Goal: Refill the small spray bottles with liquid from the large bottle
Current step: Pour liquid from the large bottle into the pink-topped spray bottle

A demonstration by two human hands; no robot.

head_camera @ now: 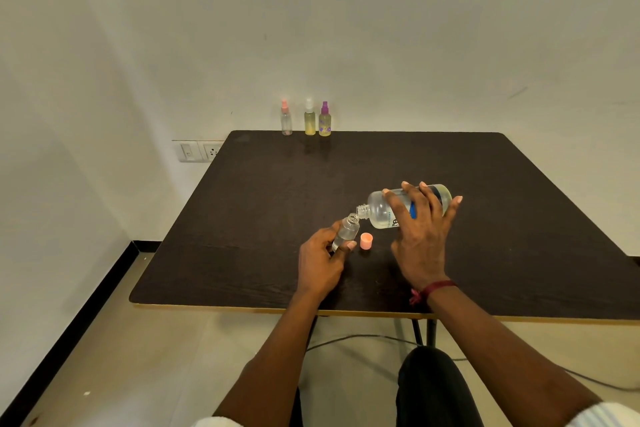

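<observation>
Head camera: the left hand's [320, 262] fingers [349, 245] and thumb are curled round a small clear bottle [346, 230], holding it by its lower half. Its sprayer is off and its open mouth tilts up and to the right. The right hand's [420, 232] fingers [412, 194] are spread over the top of the large bottle [384, 210] and grip it. That bottle is tipped nearly onto its side, with its threaded, uncapped neck right at the small bottle's mouth. Pale liquid lies along its lower side. Under the right fingers a white and blue label [412, 211] shows; only the dark letters "re" can be read, and the smaller print is too fine to make out.

Between the two hands, just beside the left fingertips, a pink cap [366, 241] sits open side up on the dark table [263, 204]. A red thread band [434, 288] circles the right wrist.

Well beyond the fingers, at the table's far edge, three capped spray bottles stand upright in a row: a clear one with a pink top [286, 120], a yellow-filled one with a white top [309, 120], and a yellow one with a purple top and purple flowers [325, 121].
</observation>
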